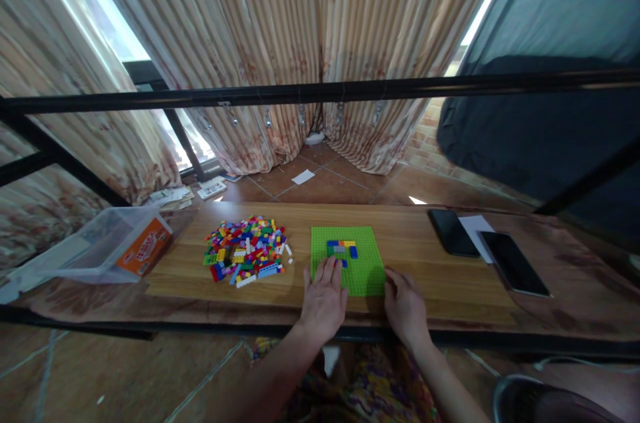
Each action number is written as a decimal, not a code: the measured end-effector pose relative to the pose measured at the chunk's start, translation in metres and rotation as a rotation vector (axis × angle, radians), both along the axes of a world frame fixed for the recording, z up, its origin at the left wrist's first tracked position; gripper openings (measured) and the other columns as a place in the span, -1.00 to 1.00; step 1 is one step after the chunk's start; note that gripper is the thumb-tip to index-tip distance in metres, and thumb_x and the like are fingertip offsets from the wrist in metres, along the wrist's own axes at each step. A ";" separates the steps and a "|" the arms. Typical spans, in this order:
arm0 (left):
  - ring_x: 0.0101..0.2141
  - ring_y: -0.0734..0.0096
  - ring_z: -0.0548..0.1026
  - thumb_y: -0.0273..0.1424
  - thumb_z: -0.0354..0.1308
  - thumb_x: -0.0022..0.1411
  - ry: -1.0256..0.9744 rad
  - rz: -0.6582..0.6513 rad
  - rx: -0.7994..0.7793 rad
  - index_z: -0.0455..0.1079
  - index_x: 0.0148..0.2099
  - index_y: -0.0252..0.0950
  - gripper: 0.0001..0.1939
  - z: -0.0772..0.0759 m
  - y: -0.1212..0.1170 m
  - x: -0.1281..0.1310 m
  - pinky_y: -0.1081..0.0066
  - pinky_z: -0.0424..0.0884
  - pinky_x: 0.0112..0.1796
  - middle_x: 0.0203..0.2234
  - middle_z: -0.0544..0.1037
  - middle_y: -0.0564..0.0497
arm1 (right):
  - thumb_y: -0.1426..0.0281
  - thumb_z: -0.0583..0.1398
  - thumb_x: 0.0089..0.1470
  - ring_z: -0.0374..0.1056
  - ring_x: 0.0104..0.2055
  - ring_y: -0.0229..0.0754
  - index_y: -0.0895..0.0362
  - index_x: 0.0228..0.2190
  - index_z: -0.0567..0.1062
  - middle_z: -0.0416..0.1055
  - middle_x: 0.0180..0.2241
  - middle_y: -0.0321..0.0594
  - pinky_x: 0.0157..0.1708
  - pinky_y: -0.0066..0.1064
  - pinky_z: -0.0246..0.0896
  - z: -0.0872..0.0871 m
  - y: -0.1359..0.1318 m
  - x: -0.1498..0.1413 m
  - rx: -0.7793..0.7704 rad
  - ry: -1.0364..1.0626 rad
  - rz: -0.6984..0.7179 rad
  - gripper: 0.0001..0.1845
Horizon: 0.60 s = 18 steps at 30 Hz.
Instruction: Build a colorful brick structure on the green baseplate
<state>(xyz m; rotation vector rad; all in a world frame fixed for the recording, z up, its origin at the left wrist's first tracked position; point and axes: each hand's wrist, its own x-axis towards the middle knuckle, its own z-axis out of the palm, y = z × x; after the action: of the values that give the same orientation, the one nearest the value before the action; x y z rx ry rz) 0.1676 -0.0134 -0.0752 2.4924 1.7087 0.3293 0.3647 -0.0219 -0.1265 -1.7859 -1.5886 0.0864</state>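
A square green baseplate [367, 276] lies on the wooden board in front of me. Blue, orange, yellow, grey and dark green bricks [340, 246] sit on it in a small angular outline. My left hand [324, 296] rests over the plate's lower left part, palm down, with its fingers stretched out. Its fingertips reach the lower bricks and cover part of them. A small blue brick [345, 264] shows just beside those fingertips. At the plate's lower right edge, my right hand [407, 306] is closed, its bent fingers gripping the rim.
Left of the plate spreads a pile of mixed toy bricks [250, 246]. A clear plastic bin [113, 229] with an orange label stands farther left. Two dark phones [453, 233] and white paper [475, 233] lie at right. A black metal bar [320, 93] crosses beyond the wooden board [295, 209].
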 end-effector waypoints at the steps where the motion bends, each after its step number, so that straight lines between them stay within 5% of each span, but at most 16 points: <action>1: 0.28 0.13 0.09 -0.25 -0.18 0.38 0.003 -0.023 0.009 0.04 0.34 -0.31 -0.45 -0.003 0.000 0.004 -0.15 0.03 0.21 0.30 0.15 -0.13 | 0.42 0.01 0.13 0.32 -0.11 -0.01 0.23 -0.13 0.50 0.44 -0.18 0.02 -0.05 -0.09 0.28 -0.002 -0.002 -0.001 0.002 -0.015 0.013 -0.65; 18: 0.30 0.06 0.05 -0.10 -0.16 0.36 0.052 -0.197 0.108 0.00 0.35 -0.44 -0.32 -0.028 0.004 0.006 0.05 0.02 0.24 0.31 0.09 -0.25 | 0.36 0.00 0.19 0.34 -0.20 -0.07 0.21 -0.19 0.54 0.42 -0.24 -0.01 -0.15 -0.19 0.33 -0.005 -0.012 -0.015 0.003 -0.033 -0.014 -0.65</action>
<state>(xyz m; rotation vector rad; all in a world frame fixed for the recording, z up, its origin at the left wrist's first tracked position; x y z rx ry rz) 0.1736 -0.0094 -0.1036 2.7420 1.4825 0.3497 0.3496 -0.0337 -0.1315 -1.8046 -1.5982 0.0483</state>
